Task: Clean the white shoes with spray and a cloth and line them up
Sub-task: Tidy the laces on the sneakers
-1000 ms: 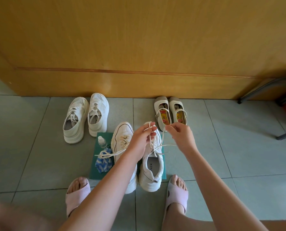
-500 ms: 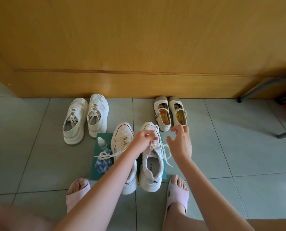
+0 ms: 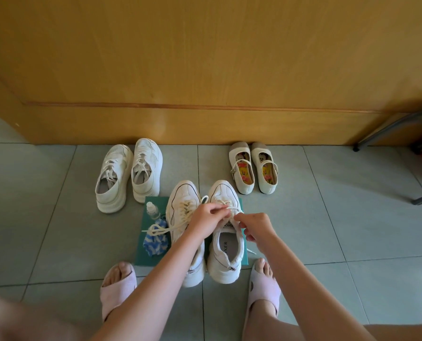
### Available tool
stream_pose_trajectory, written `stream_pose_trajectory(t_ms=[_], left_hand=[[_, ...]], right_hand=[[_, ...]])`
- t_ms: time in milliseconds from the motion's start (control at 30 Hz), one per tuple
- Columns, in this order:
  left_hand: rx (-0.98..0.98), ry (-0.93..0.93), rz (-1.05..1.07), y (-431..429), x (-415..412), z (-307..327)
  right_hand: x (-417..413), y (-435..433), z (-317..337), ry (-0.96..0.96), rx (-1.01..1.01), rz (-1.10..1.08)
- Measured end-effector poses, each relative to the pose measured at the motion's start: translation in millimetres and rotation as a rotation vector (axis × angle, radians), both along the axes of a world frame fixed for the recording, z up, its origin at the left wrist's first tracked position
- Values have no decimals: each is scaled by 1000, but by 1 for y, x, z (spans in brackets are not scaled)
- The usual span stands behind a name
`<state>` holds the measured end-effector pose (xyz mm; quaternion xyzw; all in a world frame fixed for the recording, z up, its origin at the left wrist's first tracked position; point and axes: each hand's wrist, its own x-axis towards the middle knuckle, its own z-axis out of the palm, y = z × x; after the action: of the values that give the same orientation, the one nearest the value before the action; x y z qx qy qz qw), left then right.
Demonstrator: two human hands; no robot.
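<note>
Two white lace-up sneakers stand side by side on a green mat (image 3: 243,260). Both my hands are over the right sneaker (image 3: 226,252). My left hand (image 3: 207,217) pinches its laces near the tongue. My right hand (image 3: 255,226) is closed on the lace at the shoe's right side. The left sneaker (image 3: 181,207) has loose laces trailing left over a blue-and-white cloth (image 3: 155,242). A small clear spray bottle (image 3: 152,210) lies on the mat beside it.
A second pair of white sneakers (image 3: 128,173) and a pair of small cream strap shoes (image 3: 254,168) stand by the wooden door (image 3: 205,70). My feet in pink slippers (image 3: 117,291) flank the mat. Metal chair legs (image 3: 389,129) are at the right.
Both hands came down from holding the laces raised to the right sneaker's tongue. My right hand opened briefly, then closed on the lace again.
</note>
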<state>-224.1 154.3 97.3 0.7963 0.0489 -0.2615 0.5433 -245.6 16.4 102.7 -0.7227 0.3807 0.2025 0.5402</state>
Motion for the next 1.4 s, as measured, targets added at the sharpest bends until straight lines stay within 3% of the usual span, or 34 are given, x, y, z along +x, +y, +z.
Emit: stream_pose_trajectory(t_ms=[100,200,267,433,567,867,967,1133,1267,1400], left_hand=[[13,6,39,-1,2,-1],[19,7,102,-1,3,-6],[37,-18,89,-2,3,-7],[17,-56,-155,-5,2,4],[85,-116,-293,-7,1,2],[-14,-71,-103,-14,4,7],[-49,-73,-12,-10,5,7],[-284,100,136,-6,7,14],[-154,35,75,-6,2,7],[5,-171,29,-7,-2,4]], right_hand=[[0,5,6,18,139,40],[2,5,5,-29,-53,260],[5,2,5,-135,-134,268],[19,-4,22,-445,-181,353],[28,0,28,-556,-207,466],[17,-15,14,-382,-348,686],[14,-23,13,-384,-443,646],[16,-26,24,-359,-301,711],[18,-29,22,-214,-203,803],[15,-31,16,-260,-98,578]])
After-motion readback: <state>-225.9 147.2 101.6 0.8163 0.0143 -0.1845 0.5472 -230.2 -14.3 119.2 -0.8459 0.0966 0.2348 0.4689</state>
